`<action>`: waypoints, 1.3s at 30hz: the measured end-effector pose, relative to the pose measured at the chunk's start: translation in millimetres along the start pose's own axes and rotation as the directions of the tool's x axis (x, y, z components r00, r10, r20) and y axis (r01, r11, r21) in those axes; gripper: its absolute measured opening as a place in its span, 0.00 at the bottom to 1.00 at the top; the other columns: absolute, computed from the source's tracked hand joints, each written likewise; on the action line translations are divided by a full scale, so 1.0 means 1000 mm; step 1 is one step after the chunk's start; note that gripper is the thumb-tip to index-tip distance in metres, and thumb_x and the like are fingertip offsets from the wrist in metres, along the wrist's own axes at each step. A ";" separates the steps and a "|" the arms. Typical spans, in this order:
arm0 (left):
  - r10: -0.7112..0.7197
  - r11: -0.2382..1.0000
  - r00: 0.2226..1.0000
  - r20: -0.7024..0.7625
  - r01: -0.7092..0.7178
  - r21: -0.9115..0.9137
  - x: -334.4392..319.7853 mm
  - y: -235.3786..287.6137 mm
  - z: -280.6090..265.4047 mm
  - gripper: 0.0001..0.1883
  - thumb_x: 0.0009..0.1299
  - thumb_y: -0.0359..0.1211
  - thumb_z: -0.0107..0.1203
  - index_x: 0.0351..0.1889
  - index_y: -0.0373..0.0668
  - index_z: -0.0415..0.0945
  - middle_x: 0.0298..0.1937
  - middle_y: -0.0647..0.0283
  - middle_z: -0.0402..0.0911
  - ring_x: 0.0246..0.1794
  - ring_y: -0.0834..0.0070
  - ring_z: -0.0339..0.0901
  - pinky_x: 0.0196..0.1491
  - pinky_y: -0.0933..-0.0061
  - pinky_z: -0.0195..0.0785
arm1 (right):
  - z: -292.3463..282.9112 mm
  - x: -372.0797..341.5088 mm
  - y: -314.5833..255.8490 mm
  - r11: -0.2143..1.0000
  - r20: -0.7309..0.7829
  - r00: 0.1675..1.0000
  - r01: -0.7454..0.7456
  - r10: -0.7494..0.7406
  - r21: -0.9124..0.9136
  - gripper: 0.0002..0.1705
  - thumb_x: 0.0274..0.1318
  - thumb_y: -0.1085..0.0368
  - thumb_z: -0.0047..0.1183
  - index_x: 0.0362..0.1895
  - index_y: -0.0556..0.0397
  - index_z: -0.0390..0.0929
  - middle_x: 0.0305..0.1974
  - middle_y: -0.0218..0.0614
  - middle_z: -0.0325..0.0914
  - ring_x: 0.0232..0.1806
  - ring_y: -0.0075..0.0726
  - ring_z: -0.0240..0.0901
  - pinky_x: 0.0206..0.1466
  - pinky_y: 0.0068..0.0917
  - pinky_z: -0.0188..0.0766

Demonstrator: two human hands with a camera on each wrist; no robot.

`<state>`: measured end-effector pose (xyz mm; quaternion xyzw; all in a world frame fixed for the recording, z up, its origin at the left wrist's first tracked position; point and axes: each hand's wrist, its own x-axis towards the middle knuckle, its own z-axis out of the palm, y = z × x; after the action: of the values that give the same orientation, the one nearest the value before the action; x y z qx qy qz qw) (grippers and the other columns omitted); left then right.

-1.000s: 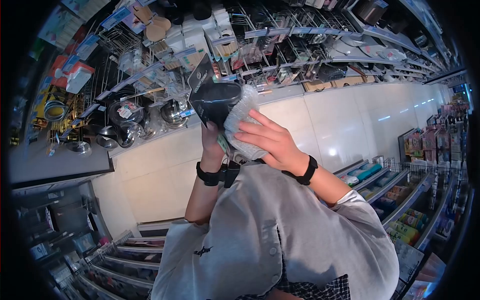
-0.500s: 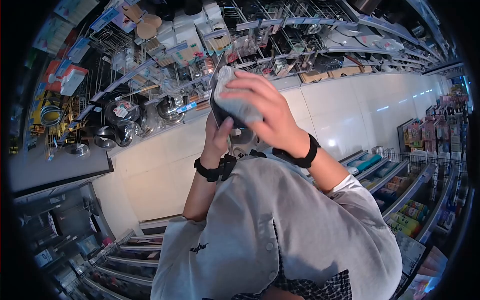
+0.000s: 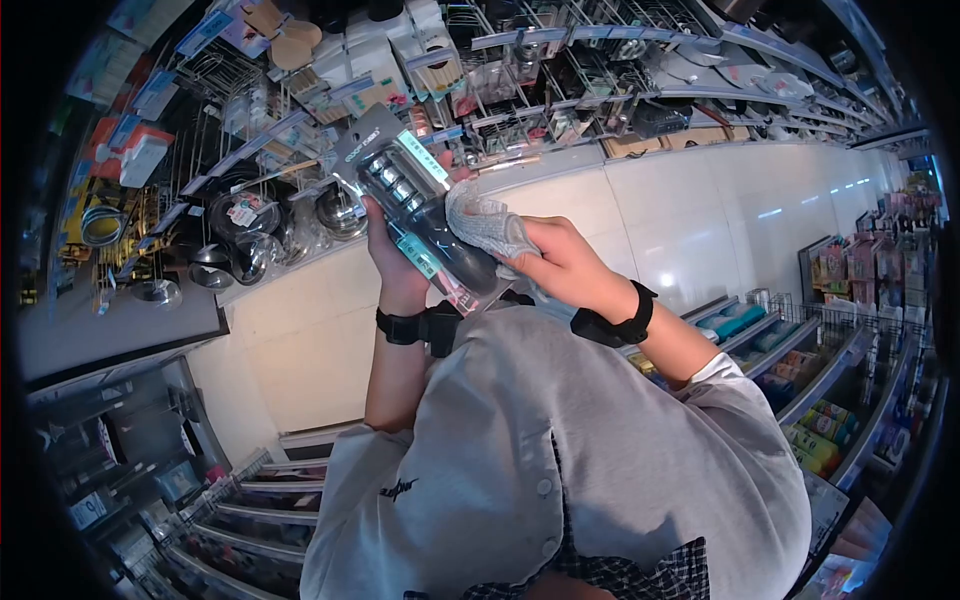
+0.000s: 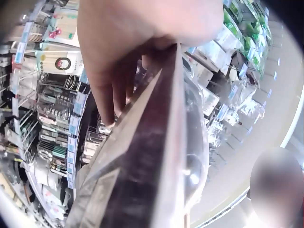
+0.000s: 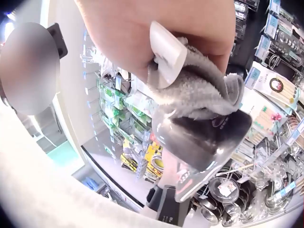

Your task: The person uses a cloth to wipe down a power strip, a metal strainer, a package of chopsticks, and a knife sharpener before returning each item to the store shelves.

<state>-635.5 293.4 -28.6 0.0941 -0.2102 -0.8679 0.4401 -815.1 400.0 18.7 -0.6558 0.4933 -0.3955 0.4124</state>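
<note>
A blister pack (image 3: 408,185) has a dark backing card, green labels and a clear bubble over a black-handled tool with shiny metal parts that looks like a knife sharpener. My left hand (image 3: 397,268) grips it from the left, thumb along the near edge and fingers behind; the left wrist view shows the pack's back (image 4: 137,142) nearly edge-on. In my right hand (image 3: 575,262) is a bunched grey cloth (image 3: 483,222), pinched between thumb and fingers. The cloth (image 5: 194,92) lies against the bubble over the handle end in the right wrist view.
Shelves of hanging kitchen tools (image 3: 540,90) run across the far side of the aisle. Ladles and strainers (image 3: 240,245) hang at left. Pale tiled floor (image 3: 690,240) lies between them and the lower shelves (image 3: 790,400) at right. Another person (image 5: 31,71) stands nearby.
The pack has turned from nearly edge-on to show its front, tilting leftward. My right hand, earlier spread over the cloth, has moved lower and right and now pinches it.
</note>
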 end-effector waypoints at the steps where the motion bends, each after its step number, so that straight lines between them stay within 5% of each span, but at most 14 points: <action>1: 0.016 0.999 0.999 0.049 -0.018 0.031 0.002 0.000 0.001 0.49 0.67 0.67 0.44 0.76 0.45 0.45 0.72 0.43 0.58 0.72 0.47 0.58 0.70 0.45 0.56 | -0.001 0.000 -0.002 1.000 -0.009 1.000 -0.002 0.002 -0.003 0.21 0.58 0.73 0.49 0.57 0.60 0.73 0.48 0.45 0.81 0.47 0.44 0.80 0.53 0.30 0.72; 3: 0.003 0.995 0.999 0.039 -0.007 0.099 0.005 -0.003 -0.006 0.46 0.69 0.65 0.44 0.74 0.43 0.50 0.68 0.48 0.66 0.69 0.55 0.64 0.68 0.52 0.61 | 0.003 0.007 -0.009 0.974 -0.236 0.972 0.043 0.010 0.221 0.18 0.63 0.69 0.49 0.57 0.59 0.73 0.47 0.41 0.81 0.47 0.33 0.78 0.52 0.28 0.71; 6: 0.048 0.872 0.997 -0.060 -0.013 0.489 -0.002 -0.023 -0.028 0.38 0.73 0.61 0.42 0.68 0.41 0.61 0.63 0.60 0.72 0.62 0.68 0.71 0.64 0.61 0.64 | 0.005 0.026 -0.008 0.920 -0.392 0.919 0.125 0.034 0.372 0.18 0.67 0.66 0.48 0.58 0.59 0.73 0.47 0.36 0.81 0.47 0.24 0.74 0.53 0.25 0.69; 14: 0.115 0.923 0.990 -0.078 -0.078 0.377 0.012 -0.015 0.007 0.37 0.73 0.62 0.40 0.67 0.42 0.63 0.60 0.57 0.75 0.59 0.67 0.74 0.60 0.61 0.70 | -0.015 0.013 0.028 0.952 -0.158 0.975 -0.107 0.157 0.287 0.18 0.68 0.63 0.48 0.57 0.56 0.73 0.44 0.36 0.81 0.45 0.26 0.74 0.51 0.26 0.69; 17: 0.085 0.935 0.982 -0.167 -0.020 0.354 0.018 -0.017 0.002 0.36 0.76 0.62 0.34 0.65 0.41 0.64 0.58 0.60 0.76 0.56 0.68 0.76 0.60 0.63 0.69 | -0.014 0.012 0.014 0.999 -0.420 0.907 -0.023 0.038 0.039 0.23 0.57 0.70 0.51 0.59 0.52 0.74 0.53 0.45 0.78 0.55 0.48 0.75 0.58 0.32 0.68; 18: 0.043 0.936 0.980 -0.193 0.028 0.352 0.018 -0.018 0.003 0.37 0.75 0.63 0.33 0.66 0.41 0.64 0.58 0.60 0.76 0.55 0.69 0.77 0.60 0.64 0.69 | -0.016 0.019 0.001 0.999 -0.413 0.910 -0.023 0.037 0.039 0.23 0.57 0.70 0.51 0.59 0.52 0.74 0.53 0.45 0.78 0.55 0.48 0.75 0.58 0.32 0.68; 20: -0.005 0.930 0.980 -0.198 0.077 0.360 0.017 -0.028 0.008 0.39 0.75 0.64 0.32 0.70 0.44 0.60 0.65 0.58 0.71 0.64 0.64 0.70 0.66 0.61 0.64 | -0.012 0.034 -0.015 0.768 -0.336 0.859 0.098 -0.386 -0.632 0.30 0.49 0.70 0.54 0.62 0.48 0.73 0.66 0.43 0.66 0.68 0.53 0.61 0.67 0.43 0.61; 22: 0.119 0.923 0.937 -0.328 0.017 0.383 0.017 -0.045 0.004 0.39 0.75 0.65 0.31 0.70 0.46 0.60 0.68 0.60 0.67 0.69 0.65 0.64 0.70 0.61 0.56 | 0.010 0.046 -0.019 0.708 -0.235 0.908 0.088 -0.346 -0.701 0.34 0.45 0.69 0.57 0.62 0.44 0.72 0.74 0.37 0.52 0.75 0.57 0.47 0.71 0.55 0.52; 26: 0.208 0.950 0.929 -0.307 -0.116 0.291 0.010 -0.037 0.011 0.39 0.74 0.65 0.33 0.71 0.47 0.60 0.69 0.60 0.66 0.69 0.64 0.63 0.70 0.61 0.55 | 0.029 0.039 -0.018 0.676 -0.124 0.944 0.123 -0.305 -0.726 0.30 0.44 0.67 0.59 0.58 0.44 0.77 0.75 0.31 0.51 0.77 0.53 0.43 0.73 0.57 0.47; 30: 0.125 0.973 0.941 -0.313 -0.055 0.224 0.007 -0.023 0.002 0.39 0.74 0.65 0.33 0.68 0.44 0.63 0.63 0.58 0.73 0.62 0.63 0.71 0.64 0.61 0.64 | 0.031 0.013 -0.023 0.671 0.016 0.978 0.154 -0.207 -0.725 0.31 0.40 0.66 0.62 0.56 0.43 0.78 0.75 0.29 0.51 0.78 0.47 0.41 0.74 0.56 0.45; 34: 0.278 0.880 0.920 -0.275 -0.130 0.457 0.006 -0.018 0.011 0.44 0.70 0.71 0.31 0.67 0.43 0.64 0.62 0.60 0.74 0.59 0.65 0.74 0.62 0.63 0.66 | 0.022 0.000 -0.022 0.646 0.056 0.974 0.188 -0.220 -0.740 0.31 0.41 0.70 0.59 0.55 0.43 0.78 0.74 0.29 0.55 0.77 0.46 0.45 0.74 0.51 0.50; 36: 0.278 0.921 0.916 -0.289 -0.169 0.351 0.012 -0.022 -0.010 0.45 0.69 0.70 0.34 0.68 0.43 0.62 0.63 0.59 0.73 0.59 0.65 0.74 0.61 0.63 0.68 | 0.007 0.000 -0.023 0.818 -0.097 0.960 0.169 -0.263 -0.549 0.30 0.43 0.75 0.52 0.57 0.50 0.77 0.70 0.35 0.63 0.73 0.49 0.55 0.71 0.45 0.57; 38: 0.219 0.922 0.973 -0.075 -0.181 0.341 0.014 -0.019 -0.018 0.49 0.66 0.71 0.40 0.71 0.41 0.57 0.65 0.53 0.70 0.63 0.61 0.71 0.65 0.56 0.65 | -0.008 0.008 -0.024 0.970 -0.420 0.876 0.189 -0.237 -0.154 0.30 0.44 0.78 0.45 0.56 0.57 0.76 0.64 0.42 0.70 0.67 0.53 0.65 0.68 0.41 0.61; 39: 0.191 0.921 0.982 -0.003 -0.178 0.346 0.014 -0.014 -0.004 0.50 0.63 0.70 0.47 0.71 0.40 0.56 0.67 0.50 0.68 0.64 0.58 0.70 0.64 0.52 0.67 | -0.018 0.013 -0.028 0.972 -0.514 0.825 0.205 -0.233 -0.111 0.28 0.45 0.77 0.44 0.56 0.59 0.76 0.63 0.44 0.72 0.65 0.53 0.67 0.67 0.41 0.61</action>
<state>-652.6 288.8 -38.5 0.1653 -0.3585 -0.7706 0.5004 -820.1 389.9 52.8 -0.5856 0.5183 -0.5911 0.1976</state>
